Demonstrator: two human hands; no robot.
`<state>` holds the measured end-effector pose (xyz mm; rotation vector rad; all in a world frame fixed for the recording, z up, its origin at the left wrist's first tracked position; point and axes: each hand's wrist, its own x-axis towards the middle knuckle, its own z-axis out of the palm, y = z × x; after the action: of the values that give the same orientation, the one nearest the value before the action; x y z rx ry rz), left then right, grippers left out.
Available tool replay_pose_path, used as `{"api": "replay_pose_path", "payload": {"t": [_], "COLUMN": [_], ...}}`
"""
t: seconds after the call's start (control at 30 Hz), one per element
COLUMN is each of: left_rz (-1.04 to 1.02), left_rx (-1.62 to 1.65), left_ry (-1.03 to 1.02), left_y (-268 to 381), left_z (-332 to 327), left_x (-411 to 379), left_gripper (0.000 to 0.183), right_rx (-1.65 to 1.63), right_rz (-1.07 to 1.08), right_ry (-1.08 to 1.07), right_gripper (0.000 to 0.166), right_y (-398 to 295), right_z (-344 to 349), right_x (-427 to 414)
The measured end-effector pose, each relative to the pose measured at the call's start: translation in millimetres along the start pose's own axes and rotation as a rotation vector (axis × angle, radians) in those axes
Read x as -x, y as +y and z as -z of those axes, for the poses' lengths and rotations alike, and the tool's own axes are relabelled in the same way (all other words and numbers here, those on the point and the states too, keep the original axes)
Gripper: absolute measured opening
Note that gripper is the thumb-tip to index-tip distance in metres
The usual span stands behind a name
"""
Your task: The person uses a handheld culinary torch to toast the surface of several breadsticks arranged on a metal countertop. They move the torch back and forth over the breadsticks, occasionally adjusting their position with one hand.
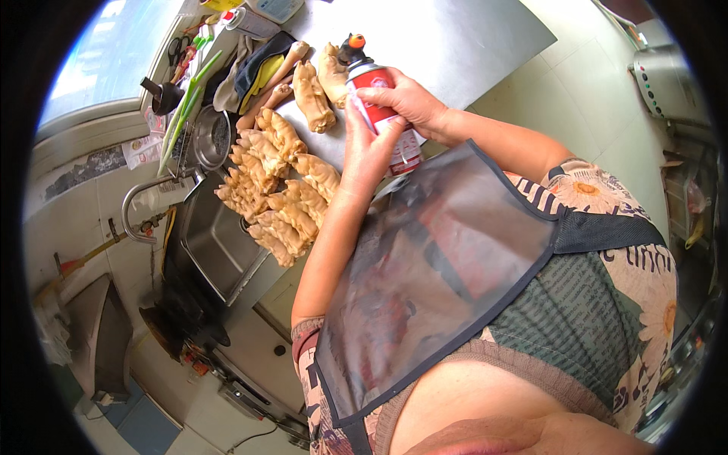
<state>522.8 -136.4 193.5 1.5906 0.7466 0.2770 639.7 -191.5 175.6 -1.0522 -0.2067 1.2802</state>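
Both my hands are wrapped around a red gas canister [405, 151], tilted above the near edge of a steel table [438, 40]. My left hand [367, 139] grips its lower side, and my right hand [414, 102] holds it higher up, from the right. A black torch head [354, 52] with an orange knob is fitted on top. Two pig's trotters, one [313, 102] and another [332, 74], lie just left of the torch head. More trotters [259, 151] are grouped in rows beside my left forearm. No flame shows at the nozzle.
Long pale meat pieces [284, 71] lie by dark and yellow cloths [266, 79]. A steel sink [219, 244] with a curved faucet [129, 207] is at left. Near the window are a steel pan [213, 136], green onions [185, 116], scissors [175, 51] and another spray-type can [253, 24].
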Motion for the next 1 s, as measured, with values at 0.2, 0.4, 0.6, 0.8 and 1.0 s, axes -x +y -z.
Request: {"api": "replay_pose_path", "payload": {"t": [0.2, 0.4, 0.6, 0.8, 1.0], "left_rz": [0.14, 0.186, 0.184, 0.228, 0.33], "left_rx": [-0.095, 0.026, -0.549, -0.877, -0.888], "left_ry": [-0.156, 0.333, 0.74, 0.811, 0.762], "left_y": [-11, -52, -119, -158, -167], "left_z": [33, 104, 171, 194, 193], "left_x": [23, 71, 157, 217, 218], "left_gripper": [0.044, 0.021, 0.023, 0.036, 0.048], "right_rx": [-0.21, -0.286, -0.354, -0.352, -0.345], "right_rz": [-0.083, -0.045, -0.065, -0.049, -0.052], "right_ry": [-0.029, -0.128, -0.146, -0.113, -0.096], "right_gripper": [0.041, 0.049, 0.053, 0.055, 0.056], "right_y": [15, 14, 8, 14, 5], "right_z": [43, 66, 66, 54, 53], "right_x": [-6, -8, -9, -5, -10]}}
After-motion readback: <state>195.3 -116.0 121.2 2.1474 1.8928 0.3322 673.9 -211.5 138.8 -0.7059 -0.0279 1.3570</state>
